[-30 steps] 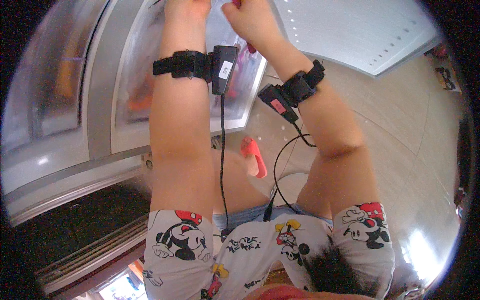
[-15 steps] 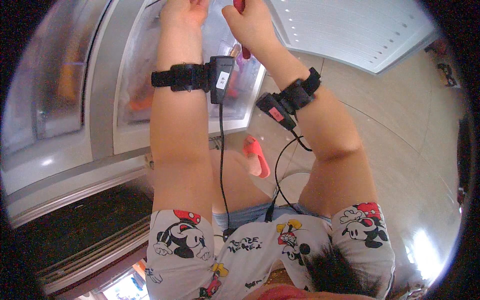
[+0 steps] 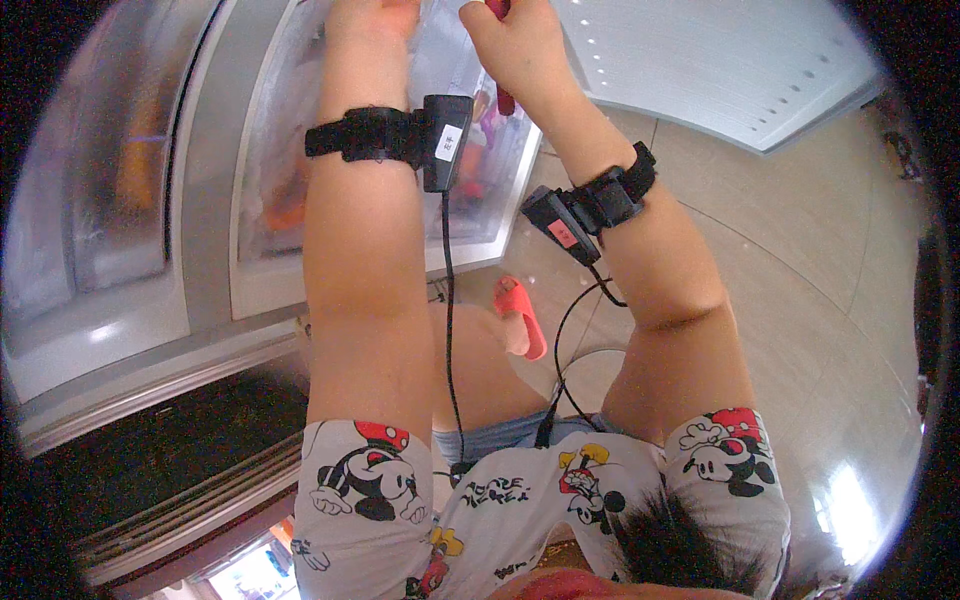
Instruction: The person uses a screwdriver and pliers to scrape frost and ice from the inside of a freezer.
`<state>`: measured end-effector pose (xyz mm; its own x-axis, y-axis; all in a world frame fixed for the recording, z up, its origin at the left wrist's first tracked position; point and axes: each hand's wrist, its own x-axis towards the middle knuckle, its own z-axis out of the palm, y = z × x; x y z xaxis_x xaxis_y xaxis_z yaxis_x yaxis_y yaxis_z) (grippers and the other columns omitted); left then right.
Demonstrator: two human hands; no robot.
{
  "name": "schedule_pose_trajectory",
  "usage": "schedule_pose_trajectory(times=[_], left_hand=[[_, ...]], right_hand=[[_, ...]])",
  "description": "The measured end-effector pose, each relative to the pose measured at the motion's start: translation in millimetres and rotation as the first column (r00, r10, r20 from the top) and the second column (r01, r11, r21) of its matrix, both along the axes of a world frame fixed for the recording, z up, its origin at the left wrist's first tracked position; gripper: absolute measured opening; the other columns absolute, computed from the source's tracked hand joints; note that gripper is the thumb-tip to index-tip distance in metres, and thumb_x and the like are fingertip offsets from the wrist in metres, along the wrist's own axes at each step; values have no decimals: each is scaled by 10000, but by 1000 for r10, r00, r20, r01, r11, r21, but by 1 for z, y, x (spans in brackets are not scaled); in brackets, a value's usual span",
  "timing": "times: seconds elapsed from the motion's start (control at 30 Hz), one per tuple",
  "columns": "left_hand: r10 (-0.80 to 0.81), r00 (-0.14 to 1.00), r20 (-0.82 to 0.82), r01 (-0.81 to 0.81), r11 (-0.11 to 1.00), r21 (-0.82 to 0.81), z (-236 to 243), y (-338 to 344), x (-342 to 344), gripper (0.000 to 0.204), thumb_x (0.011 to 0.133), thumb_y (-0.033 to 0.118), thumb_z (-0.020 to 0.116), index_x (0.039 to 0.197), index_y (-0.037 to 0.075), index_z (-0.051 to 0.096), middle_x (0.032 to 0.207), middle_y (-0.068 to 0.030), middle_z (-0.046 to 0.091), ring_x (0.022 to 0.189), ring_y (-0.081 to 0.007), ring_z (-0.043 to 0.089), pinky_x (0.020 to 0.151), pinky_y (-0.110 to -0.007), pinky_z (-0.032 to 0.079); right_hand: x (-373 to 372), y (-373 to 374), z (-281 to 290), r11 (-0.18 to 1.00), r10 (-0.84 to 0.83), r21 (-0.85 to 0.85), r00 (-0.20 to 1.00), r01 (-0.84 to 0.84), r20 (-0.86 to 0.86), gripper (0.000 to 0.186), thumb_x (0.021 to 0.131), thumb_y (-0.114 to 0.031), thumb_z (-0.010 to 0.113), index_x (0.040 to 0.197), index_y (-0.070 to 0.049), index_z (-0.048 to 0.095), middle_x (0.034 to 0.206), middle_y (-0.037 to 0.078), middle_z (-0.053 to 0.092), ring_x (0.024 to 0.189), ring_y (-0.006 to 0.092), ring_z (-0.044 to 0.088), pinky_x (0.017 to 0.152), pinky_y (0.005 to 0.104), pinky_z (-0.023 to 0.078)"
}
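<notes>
My left hand [image 3: 371, 20] is at the top edge over a freezer's frosted translucent drawer [image 3: 285, 150]; its fingers are mostly cut off, so what it holds is unclear. Just right of it, my right hand [image 3: 515, 50] is closed around a long red tool [image 3: 505, 100], its working end hidden. Colored packages show blurrily through the frost. Each wrist carries a black strapped device with a cable.
A white perforated open door [image 3: 700, 60] fills the upper right. Left are another frosted drawer [image 3: 120, 200] and a dark slot [image 3: 170, 440] with a metal rail. Tiled floor [image 3: 780, 280] lies right, and a coral slipper [image 3: 520, 310] is on my foot below.
Both hands dipped slightly toward me half a second ago; now the left is back up and the right has shifted a little rightward, still holding the red tool.
</notes>
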<state>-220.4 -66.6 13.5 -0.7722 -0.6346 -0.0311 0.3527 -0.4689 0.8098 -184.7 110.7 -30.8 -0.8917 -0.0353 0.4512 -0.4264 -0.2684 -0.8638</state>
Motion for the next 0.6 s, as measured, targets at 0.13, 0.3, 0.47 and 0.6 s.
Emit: schedule_pose_trajectory(times=[0.13,0.3,0.47,0.6], left_hand=[[-201,979,-24,200,980,-19,4,5,4,241,943,175,487,953,-60,536,974,-208,638,930,-298,633,832,-376,540],[-152,987,-48,152,988,7,6,18,-4,285,945,201,483,947,-78,544,958,-219,642,891,-313,647,811,-367,555],[-168,986,-18,168,986,-15,7,15,1,299,945,216,484,945,-76,546,950,-218,644,879,-312,651,785,-353,565],[-221,975,9,221,974,-47,10,21,4,309,946,227,481,950,-74,547,961,-216,643,896,-311,647,779,-349,566]], right_hand=[[-5,-3,-9,990,-142,-22,987,141,-77,555,763,-74,505,1300,-20,380,988,295,562,926,453,551,795,448,455],[-6,0,3,997,-74,-20,996,73,-42,573,764,-68,500,1318,-17,365,1016,289,560,949,439,552,816,435,454],[-7,3,2,998,-46,-48,999,45,-18,565,762,-63,495,1312,-16,370,1005,284,559,932,436,553,810,429,454],[-10,3,1,995,-85,-58,996,83,-41,546,759,-60,496,1292,-12,389,994,284,557,924,436,552,803,429,454]])
